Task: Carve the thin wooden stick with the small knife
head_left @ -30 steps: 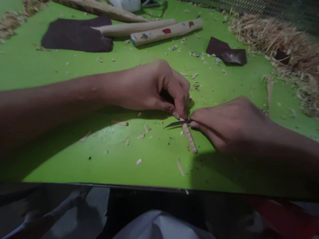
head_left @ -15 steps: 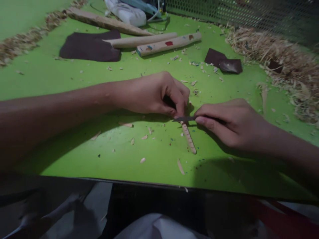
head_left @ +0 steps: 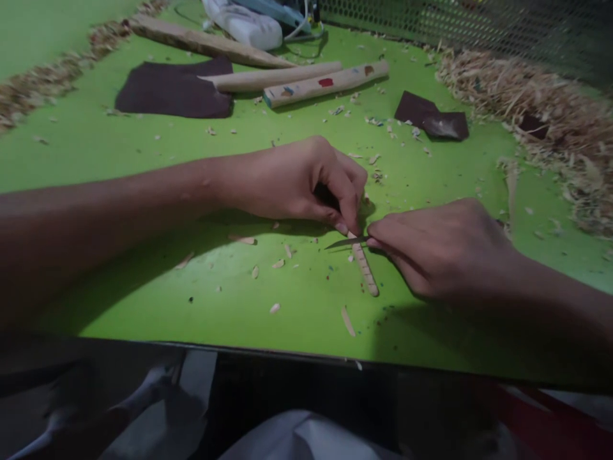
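Observation:
A thin, narrow wooden strip (head_left: 366, 271) with dark cross marks along it lies on the green tabletop (head_left: 158, 287). My left hand (head_left: 316, 182) pinches its far end between thumb and fingertips. From the right, my right hand (head_left: 443, 246) is closed around a small dark knife (head_left: 345, 243), whose handle is mostly hidden in the fist. The blade points left and crosses the strip just below my left fingertips. Whether the edge bites into the wood I cannot tell.
Behind the hands lie a paint-marked wooden stick (head_left: 330, 83), a plain stick (head_left: 278, 77), a longer rough stick (head_left: 205, 42) and a dark sandpaper sheet (head_left: 167, 89). Folded dark pieces (head_left: 433, 118) rest at right, near a heap of wood shavings (head_left: 541, 108). A mesh panel (head_left: 431, 29) stands behind.
My right hand has turned over and come slightly toward me, so the blade has shifted from the left fingertips down across the strip. My left hand keeps its hold almost unmoved.

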Demonstrator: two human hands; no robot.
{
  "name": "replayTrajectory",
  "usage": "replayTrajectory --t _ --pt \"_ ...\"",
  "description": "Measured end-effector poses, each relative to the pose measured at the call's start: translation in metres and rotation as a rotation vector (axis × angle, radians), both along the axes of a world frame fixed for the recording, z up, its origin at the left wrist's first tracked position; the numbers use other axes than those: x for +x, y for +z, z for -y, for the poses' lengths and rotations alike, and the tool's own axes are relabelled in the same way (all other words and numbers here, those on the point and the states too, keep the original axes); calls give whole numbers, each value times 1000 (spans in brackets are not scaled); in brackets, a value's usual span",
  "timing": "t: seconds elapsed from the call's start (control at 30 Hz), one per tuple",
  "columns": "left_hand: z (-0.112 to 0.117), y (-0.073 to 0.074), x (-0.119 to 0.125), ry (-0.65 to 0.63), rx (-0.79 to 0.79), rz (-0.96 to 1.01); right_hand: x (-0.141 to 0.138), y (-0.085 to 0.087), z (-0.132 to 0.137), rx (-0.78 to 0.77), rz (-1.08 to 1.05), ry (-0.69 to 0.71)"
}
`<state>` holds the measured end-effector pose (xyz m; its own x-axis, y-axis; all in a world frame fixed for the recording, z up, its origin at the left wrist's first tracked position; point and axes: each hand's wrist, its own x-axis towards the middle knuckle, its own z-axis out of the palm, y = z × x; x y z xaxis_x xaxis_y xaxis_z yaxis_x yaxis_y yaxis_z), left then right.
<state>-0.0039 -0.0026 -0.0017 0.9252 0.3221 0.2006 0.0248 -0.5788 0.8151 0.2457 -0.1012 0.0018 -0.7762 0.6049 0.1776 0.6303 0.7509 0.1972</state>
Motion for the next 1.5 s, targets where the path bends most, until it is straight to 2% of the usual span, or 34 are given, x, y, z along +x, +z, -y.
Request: replayTrajectory --t 0.1,0.17,0.33,0.5,0.57,0.67,0.8,0.97,1.13,1.23,1.4,1.5 --pt "1 2 1 -1 -10 3 -2 -2 4 33 5 -32" --pt "1 2 1 -2 -16 7 -3 -3 4 -2 -16 -36" --pt "1 1 2 -3 -21 2 -4 -1 1 -170 -124 -44" --pt "-1 -3 1 -12 -9 21 -4 14 -1 -485 -264 -23" --pt "-1 -3 1 -11 -7 33 -4 19 -2 -540 -313 -42" --pt "-1 -3 2 -2 -14 43 -2 18 -4 -448 -326 -40" --pt "0 -1 3 4 -36 32 -1 13 -6 -351 -177 6" --pt "0 -1 3 5 -30 35 -4 9 1 -233 -32 -61" --pt "-1 -2 3 2 -34 31 -4 -5 9 -51 -35 -84" --pt "-1 -2 3 -7 -40 39 -4 -7 9 -78 -36 -107" --pt "0 -2 3 -7 -34 43 -8 6 3 -290 -55 -106" --pt "0 -2 4 -12 -29 41 -12 12 3 -350 -74 -142"
